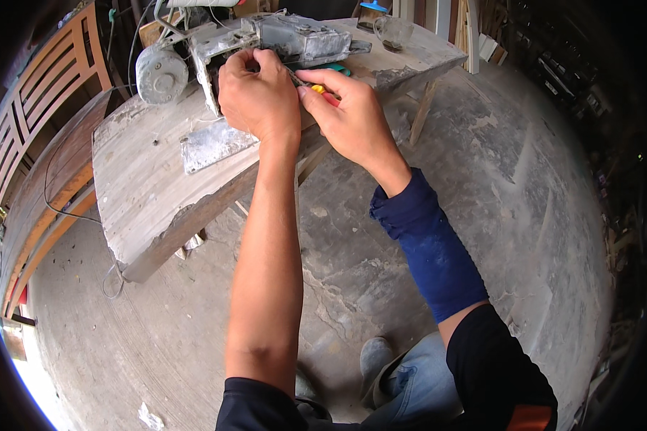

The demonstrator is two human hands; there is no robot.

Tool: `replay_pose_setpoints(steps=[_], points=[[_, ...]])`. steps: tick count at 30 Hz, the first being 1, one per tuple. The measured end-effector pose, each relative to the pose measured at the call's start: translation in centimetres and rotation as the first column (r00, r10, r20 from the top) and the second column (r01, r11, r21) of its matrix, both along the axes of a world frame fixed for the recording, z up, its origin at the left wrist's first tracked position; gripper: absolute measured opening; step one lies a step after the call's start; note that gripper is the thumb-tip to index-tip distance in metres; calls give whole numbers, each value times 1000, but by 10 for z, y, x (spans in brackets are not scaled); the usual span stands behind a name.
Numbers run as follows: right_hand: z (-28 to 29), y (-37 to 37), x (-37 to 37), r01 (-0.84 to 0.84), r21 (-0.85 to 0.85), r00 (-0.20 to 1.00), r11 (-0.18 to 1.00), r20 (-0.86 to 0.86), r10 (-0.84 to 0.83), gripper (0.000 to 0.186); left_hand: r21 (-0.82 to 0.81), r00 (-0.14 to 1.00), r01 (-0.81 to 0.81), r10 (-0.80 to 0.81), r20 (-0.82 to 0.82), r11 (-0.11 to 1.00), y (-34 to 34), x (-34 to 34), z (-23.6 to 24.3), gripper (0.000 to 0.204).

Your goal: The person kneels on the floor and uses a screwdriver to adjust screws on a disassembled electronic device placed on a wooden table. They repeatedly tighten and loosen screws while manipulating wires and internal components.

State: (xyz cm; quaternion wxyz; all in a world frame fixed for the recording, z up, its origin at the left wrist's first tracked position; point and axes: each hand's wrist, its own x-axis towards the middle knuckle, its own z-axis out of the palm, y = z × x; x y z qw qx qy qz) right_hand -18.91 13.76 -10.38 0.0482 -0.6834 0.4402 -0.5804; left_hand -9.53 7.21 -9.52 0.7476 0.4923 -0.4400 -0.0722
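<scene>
A dusty grey metal machine (pixel 305 39) lies on a thick wooden slab table (pixel 140 194), with a round, motor-like drum (pixel 162 75) at its left. My left hand (pixel 259 97) is at the machine's near side, thumb and fingers pinched against it; what they hold is hidden. Just right of it, my right hand (pixel 352 115) grips a screwdriver (pixel 329 98) with a red and yellow handle. The tool's thin dark end points up and left, toward the machine beside my left fingers; its tip is hidden. A flat, scuffed metal plate (pixel 216 144) rests on the table below my left hand.
A glass mug (pixel 393 32) and a jar with a blue lid (pixel 371 14) stand at the table's far end. To the left is a wooden bench (pixel 50 194) with a slatted back. A thin cable (pixel 65 213) runs from the bench toward the table.
</scene>
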Motion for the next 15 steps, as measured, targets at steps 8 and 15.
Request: replay_pose_setpoints(steps=[8, 15], points=[[5, 7, -7, -14, 119, 999, 993, 52, 8, 30, 31, 995, 15, -12, -104, 999, -1, -7, 3, 22], [10, 3, -1, 3, 29, 1000, 1000, -6, -3, 28, -138, 870, 251, -286, -401, 958, -6, 11, 2, 22]])
